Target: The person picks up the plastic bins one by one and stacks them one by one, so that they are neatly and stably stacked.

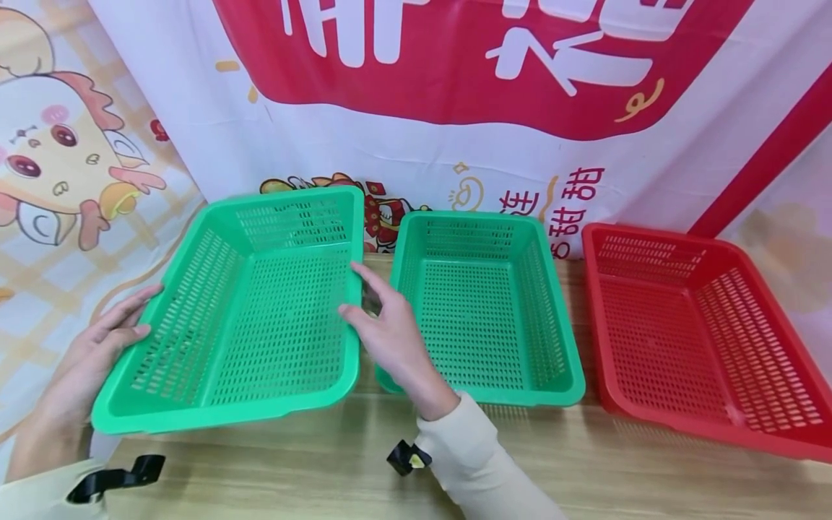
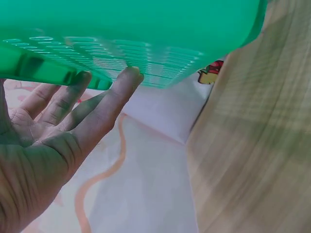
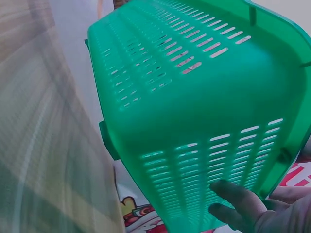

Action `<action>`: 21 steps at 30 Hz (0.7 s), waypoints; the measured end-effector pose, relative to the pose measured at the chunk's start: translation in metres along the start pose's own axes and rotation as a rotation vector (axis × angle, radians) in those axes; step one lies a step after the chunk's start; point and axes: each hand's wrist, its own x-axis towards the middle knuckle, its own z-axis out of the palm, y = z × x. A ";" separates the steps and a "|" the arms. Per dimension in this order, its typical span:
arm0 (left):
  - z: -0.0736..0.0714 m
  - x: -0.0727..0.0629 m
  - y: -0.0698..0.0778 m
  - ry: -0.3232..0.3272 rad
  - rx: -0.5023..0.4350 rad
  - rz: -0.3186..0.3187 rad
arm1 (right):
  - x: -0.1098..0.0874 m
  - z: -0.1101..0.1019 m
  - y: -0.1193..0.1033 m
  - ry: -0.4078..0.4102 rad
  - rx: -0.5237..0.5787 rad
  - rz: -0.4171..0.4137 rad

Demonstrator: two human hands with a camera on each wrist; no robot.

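Note:
A green plastic basket (image 1: 276, 325) with slotted sides is held tilted above the table, its inside bare. My left hand (image 1: 97, 354) holds it at the left rim, the thumb near the rim. In the left wrist view the fingers (image 2: 107, 107) of that hand extend against the slotted outer wall. On the opposite side my right hand (image 1: 396, 336) grips the right rim, thumb on the inner side. From the right wrist, fingertips (image 3: 233, 194) show against the slotted outer wall.
A second green basket (image 1: 481, 399) stands on the wooden table (image 1: 292, 469) just right of the held one. Farther right is a red basket (image 1: 650, 325). A printed red and white cloth (image 1: 416, 144) hangs behind, and a cartoon-patterned cloth (image 1: 58, 289) lies to the left.

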 end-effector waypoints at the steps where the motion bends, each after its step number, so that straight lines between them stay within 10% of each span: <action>1: 0.002 0.001 0.002 0.002 0.020 0.010 | 0.000 -0.002 -0.001 -0.001 0.007 -0.002; 10: 0.014 0.005 0.010 -0.030 0.059 0.111 | 0.002 -0.016 -0.009 0.000 0.010 0.001; 21: 0.032 0.008 0.025 -0.005 0.115 0.066 | -0.001 -0.038 -0.018 0.016 0.018 -0.005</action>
